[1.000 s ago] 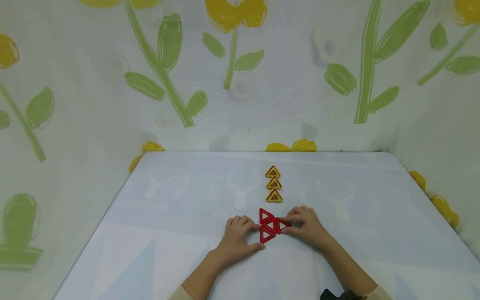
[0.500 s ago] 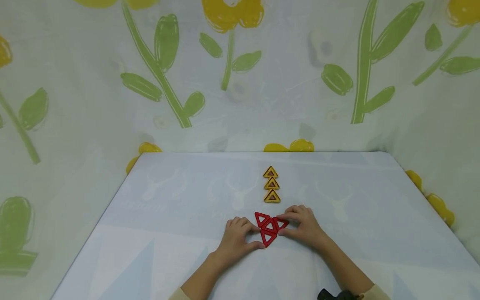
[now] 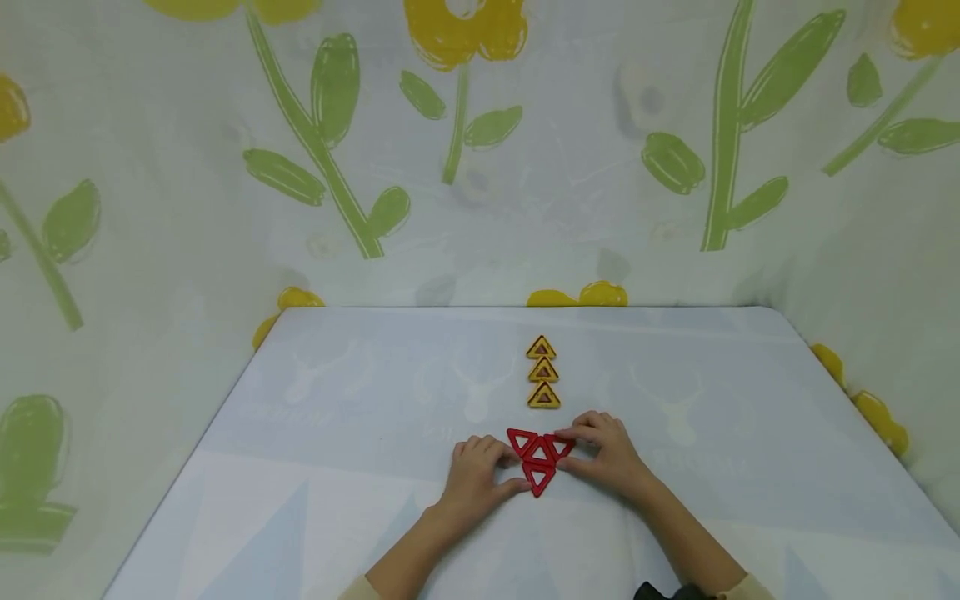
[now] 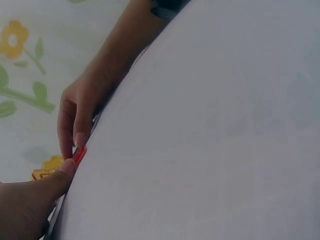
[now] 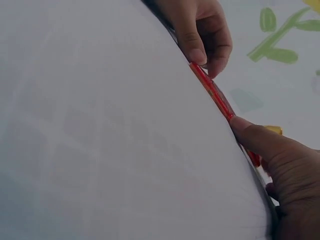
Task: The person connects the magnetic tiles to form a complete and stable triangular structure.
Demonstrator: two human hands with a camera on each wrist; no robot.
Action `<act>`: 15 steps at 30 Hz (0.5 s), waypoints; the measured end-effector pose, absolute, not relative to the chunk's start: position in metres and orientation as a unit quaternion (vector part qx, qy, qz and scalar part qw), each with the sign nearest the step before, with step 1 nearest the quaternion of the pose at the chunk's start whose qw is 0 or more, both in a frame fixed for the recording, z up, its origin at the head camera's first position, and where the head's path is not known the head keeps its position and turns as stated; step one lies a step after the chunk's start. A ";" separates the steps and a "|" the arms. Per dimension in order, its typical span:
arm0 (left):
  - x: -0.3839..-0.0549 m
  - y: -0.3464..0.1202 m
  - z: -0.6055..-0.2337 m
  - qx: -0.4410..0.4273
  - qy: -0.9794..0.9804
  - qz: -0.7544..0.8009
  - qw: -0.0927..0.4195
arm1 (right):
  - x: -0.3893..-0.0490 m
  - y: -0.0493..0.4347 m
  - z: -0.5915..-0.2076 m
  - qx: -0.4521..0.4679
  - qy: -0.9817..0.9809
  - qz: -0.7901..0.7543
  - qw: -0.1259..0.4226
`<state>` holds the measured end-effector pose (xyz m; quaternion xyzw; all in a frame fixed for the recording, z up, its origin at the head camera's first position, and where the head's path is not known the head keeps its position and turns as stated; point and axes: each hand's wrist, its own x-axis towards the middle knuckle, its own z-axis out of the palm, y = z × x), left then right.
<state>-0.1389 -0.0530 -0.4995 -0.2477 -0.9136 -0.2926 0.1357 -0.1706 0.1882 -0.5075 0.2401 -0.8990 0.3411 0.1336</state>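
Several red triangular tiles (image 3: 542,465) with triangular openings lie flat and edge to edge on the table. Together they form a larger triangle with one point towards the person. My left hand (image 3: 474,479) grips the near tile at its left side, thumb at its lower edge and index finger at its upper left corner. At the right, my right hand (image 3: 606,450) pinches the right tile (image 3: 550,440) between thumb and index finger. From the right wrist view the red tiles (image 5: 212,90) show edge-on between both hands; the left wrist view shows a small red edge (image 4: 80,154).
Beyond the red tiles, 3 yellow triangular pieces (image 3: 543,405) with brown centres stand in a column. The pale table (image 3: 360,350) has its back edge against a flower-patterned cloth (image 3: 555,225).
The red tile group has turned counter-clockwise between the hands: its upper tile swung left, its near tile moved slightly right and its right tile tipped upward. Both hands kept their hold.
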 end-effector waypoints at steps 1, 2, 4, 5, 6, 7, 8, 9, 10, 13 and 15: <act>-0.139 -0.051 -0.499 -0.241 -0.915 -0.297 0.131 | -0.170 0.188 -0.508 0.240 -0.899 0.339 0.138; -0.138 -0.050 -0.497 -0.234 -0.916 -0.301 0.126 | -0.170 0.188 -0.507 0.239 -0.899 0.337 0.142; -0.138 -0.047 -0.495 -0.218 -0.919 -0.310 0.114 | -0.169 0.188 -0.507 0.238 -0.899 0.336 0.148; -0.138 -0.045 -0.493 -0.210 -0.920 -0.312 0.109 | -0.169 0.188 -0.506 0.237 -0.899 0.337 0.150; -0.138 -0.044 -0.492 -0.202 -0.922 -0.314 0.103 | -0.169 0.188 -0.506 0.237 -0.898 0.338 0.152; -0.138 -0.043 -0.491 -0.195 -0.924 -0.314 0.099 | -0.168 0.188 -0.506 0.237 -0.897 0.340 0.152; -0.138 -0.041 -0.490 -0.189 -0.926 -0.314 0.096 | -0.168 0.188 -0.505 0.239 -0.896 0.341 0.154; -0.139 -0.041 -0.490 -0.183 -0.927 -0.312 0.095 | -0.168 0.188 -0.505 0.240 -0.895 0.341 0.157; -0.140 -0.040 -0.490 -0.178 -0.930 -0.307 0.095 | -0.168 0.188 -0.505 0.241 -0.895 0.341 0.158; -0.143 -0.037 -0.490 -0.162 -0.939 -0.290 0.095 | -0.167 0.189 -0.506 0.238 -0.895 0.341 0.163; -0.145 -0.037 -0.491 -0.146 -0.947 -0.270 0.097 | -0.167 0.189 -0.506 0.231 -0.896 0.344 0.162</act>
